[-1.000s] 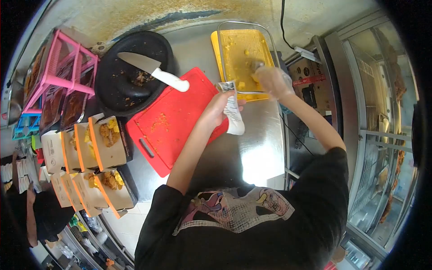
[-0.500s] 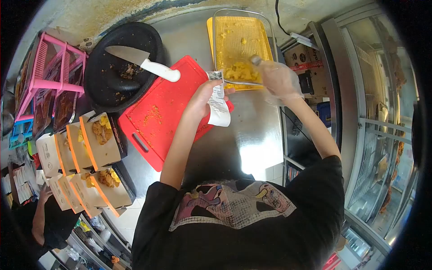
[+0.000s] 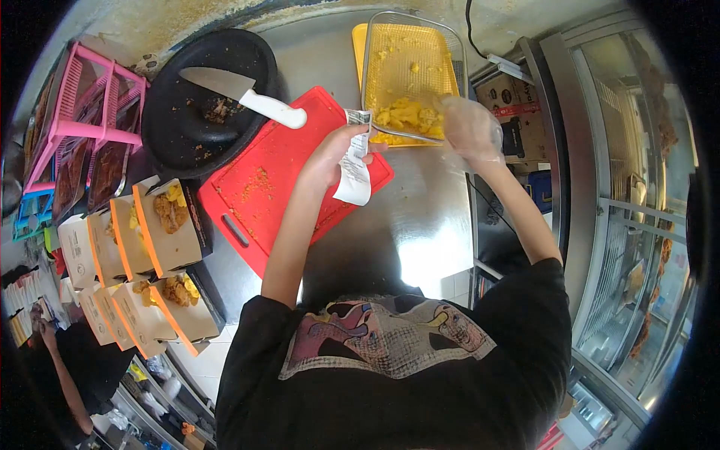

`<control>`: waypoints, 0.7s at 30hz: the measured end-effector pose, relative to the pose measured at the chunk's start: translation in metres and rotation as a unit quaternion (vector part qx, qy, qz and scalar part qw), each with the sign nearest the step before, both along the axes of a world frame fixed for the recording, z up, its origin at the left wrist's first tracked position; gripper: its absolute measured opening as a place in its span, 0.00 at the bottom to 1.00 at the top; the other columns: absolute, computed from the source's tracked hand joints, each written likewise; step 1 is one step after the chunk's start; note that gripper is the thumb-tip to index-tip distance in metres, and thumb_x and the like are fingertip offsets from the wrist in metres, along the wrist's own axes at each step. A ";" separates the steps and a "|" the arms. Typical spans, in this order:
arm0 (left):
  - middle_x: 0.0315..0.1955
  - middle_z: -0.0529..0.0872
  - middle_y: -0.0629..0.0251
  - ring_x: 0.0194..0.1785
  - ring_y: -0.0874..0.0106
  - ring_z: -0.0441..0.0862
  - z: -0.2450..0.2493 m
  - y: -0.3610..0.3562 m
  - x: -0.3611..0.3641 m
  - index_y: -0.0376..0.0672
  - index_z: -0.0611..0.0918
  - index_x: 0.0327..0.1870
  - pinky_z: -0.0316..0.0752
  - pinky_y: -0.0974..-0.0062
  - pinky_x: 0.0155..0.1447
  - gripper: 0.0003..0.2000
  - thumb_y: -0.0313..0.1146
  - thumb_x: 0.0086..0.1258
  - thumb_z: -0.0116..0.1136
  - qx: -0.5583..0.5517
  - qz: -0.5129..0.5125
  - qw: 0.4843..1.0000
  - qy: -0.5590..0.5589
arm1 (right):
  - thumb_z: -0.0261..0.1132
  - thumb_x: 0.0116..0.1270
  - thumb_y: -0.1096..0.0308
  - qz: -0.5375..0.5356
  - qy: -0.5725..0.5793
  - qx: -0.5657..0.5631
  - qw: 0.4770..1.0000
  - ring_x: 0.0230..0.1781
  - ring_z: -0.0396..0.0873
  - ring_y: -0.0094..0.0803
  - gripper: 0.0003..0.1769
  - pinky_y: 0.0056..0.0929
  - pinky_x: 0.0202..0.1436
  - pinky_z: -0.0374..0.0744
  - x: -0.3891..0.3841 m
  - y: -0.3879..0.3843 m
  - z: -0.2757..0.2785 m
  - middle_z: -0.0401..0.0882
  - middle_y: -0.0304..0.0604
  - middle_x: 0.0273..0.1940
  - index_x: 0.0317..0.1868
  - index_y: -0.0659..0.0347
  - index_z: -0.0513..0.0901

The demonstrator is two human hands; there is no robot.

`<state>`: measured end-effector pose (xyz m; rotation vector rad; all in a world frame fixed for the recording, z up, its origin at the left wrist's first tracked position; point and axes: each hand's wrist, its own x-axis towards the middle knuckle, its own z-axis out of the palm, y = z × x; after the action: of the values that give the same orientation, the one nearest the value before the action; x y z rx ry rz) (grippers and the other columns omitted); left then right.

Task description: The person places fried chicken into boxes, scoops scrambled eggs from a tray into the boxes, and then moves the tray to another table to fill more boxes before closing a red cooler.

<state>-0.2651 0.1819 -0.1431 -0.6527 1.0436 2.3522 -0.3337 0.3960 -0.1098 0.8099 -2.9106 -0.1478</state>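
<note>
Along your right side stands a glass-fronted cabinet (image 3: 637, 225), the largest thing about you, and before you spreads the steel counter (image 3: 382, 217). At the counter's left you have a pink rack (image 3: 94, 133) with dark contents, and nearer you two rows of open boxes (image 3: 180, 251), several showing browned pieces and yellow food. Beside them the red board (image 3: 289, 176) lies aslant, scattered with crumbs, and the round black dish (image 3: 251, 60) adjoins its far left edge. To the right of the board, a wire basket (image 3: 415, 56) rests over a yellow tray (image 3: 360, 45). The white-handled knife (image 3: 274, 109) bridges two of these, its blade over the dish and its handle over the board.

Your left hand (image 3: 334, 157) is closed on a printed paper slip (image 3: 355, 176), which hangs past the board's right edge. Your right hand (image 3: 472, 131), in a clear glove, is at the basket's near right corner (it is blurred, so I cannot tell how wide it is, or whether it holds anything). Smallest of all, the yellow pieces (image 3: 409, 116) lie heaped toward the basket's near end, just left of that hand.
</note>
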 end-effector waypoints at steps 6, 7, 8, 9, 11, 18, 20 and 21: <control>0.33 0.81 0.48 0.21 0.75 0.74 -0.001 -0.006 -0.002 0.40 0.71 0.42 0.69 0.81 0.26 0.10 0.35 0.65 0.47 -0.009 -0.050 0.999 0.017 | 0.57 0.51 0.71 -0.059 -0.056 0.049 0.995 0.27 0.81 0.37 0.03 0.31 0.27 0.78 0.024 -0.022 -0.003 0.79 0.45 0.25 0.25 0.58 0.77; 0.32 0.81 0.47 0.20 0.75 0.72 -0.004 -0.009 -0.003 0.40 0.70 0.41 0.68 0.81 0.25 0.09 0.35 0.65 0.47 -0.003 -0.054 0.998 0.018 | 0.57 0.52 0.70 -0.052 -0.068 0.014 0.996 0.27 0.81 0.37 0.04 0.32 0.28 0.79 0.023 -0.023 -0.009 0.79 0.46 0.25 0.26 0.59 0.78; 0.32 0.81 0.47 0.19 0.76 0.71 -0.006 -0.012 -0.004 0.41 0.70 0.41 0.67 0.82 0.23 0.09 0.34 0.65 0.47 0.004 -0.057 0.998 0.022 | 0.57 0.52 0.70 -0.045 -0.077 -0.020 0.996 0.27 0.80 0.38 0.05 0.33 0.29 0.79 0.022 -0.024 -0.013 0.79 0.47 0.24 0.27 0.60 0.78; 0.33 0.81 0.45 0.17 0.76 0.68 -0.009 -0.013 -0.005 0.41 0.70 0.40 0.65 0.81 0.21 0.08 0.34 0.65 0.46 0.016 -0.060 0.998 0.014 | 0.57 0.52 0.70 -0.045 -0.077 -0.020 0.996 0.27 0.80 0.38 0.05 0.33 0.29 0.79 0.020 -0.027 -0.015 0.79 0.47 0.24 0.27 0.60 0.78; 0.33 0.81 0.45 0.17 0.76 0.68 -0.010 -0.011 -0.004 0.41 0.70 0.40 0.65 0.81 0.21 0.08 0.34 0.65 0.46 0.019 -0.068 0.997 0.011 | 0.56 0.54 0.69 0.008 -0.163 0.007 0.987 0.28 0.80 0.43 0.08 0.36 0.31 0.78 0.019 -0.035 -0.012 0.79 0.49 0.26 0.32 0.62 0.79; 0.34 0.80 0.44 0.17 0.76 0.68 -0.002 -0.009 0.004 0.40 0.70 0.43 0.65 0.82 0.21 0.11 0.35 0.65 0.47 0.040 -0.022 0.999 0.000 | 0.54 0.55 0.70 0.096 -0.051 -0.244 0.964 0.31 0.78 0.48 0.10 0.39 0.33 0.76 -0.020 0.005 -0.058 0.79 0.49 0.28 0.37 0.60 0.79; 0.34 0.80 0.44 0.17 0.77 0.67 -0.005 -0.009 0.005 0.40 0.70 0.44 0.65 0.82 0.21 0.11 0.35 0.65 0.47 0.043 -0.032 0.999 -0.003 | 0.55 0.54 0.73 -0.041 -0.058 -0.133 0.989 0.31 0.79 0.45 0.09 0.37 0.32 0.77 -0.010 -0.018 -0.019 0.79 0.48 0.30 0.35 0.59 0.79; 0.35 0.80 0.44 0.17 0.77 0.67 -0.007 -0.008 0.006 0.40 0.71 0.44 0.65 0.82 0.21 0.11 0.35 0.65 0.47 0.045 -0.042 0.998 -0.006 | 0.55 0.54 0.73 -0.043 -0.058 -0.133 0.988 0.31 0.79 0.45 0.09 0.37 0.32 0.77 -0.008 -0.018 -0.023 0.79 0.48 0.30 0.35 0.59 0.79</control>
<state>-0.2593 0.1741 -0.1497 -0.5769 0.9356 2.3061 -0.3412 0.3783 -0.1331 0.6684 -2.9839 0.2845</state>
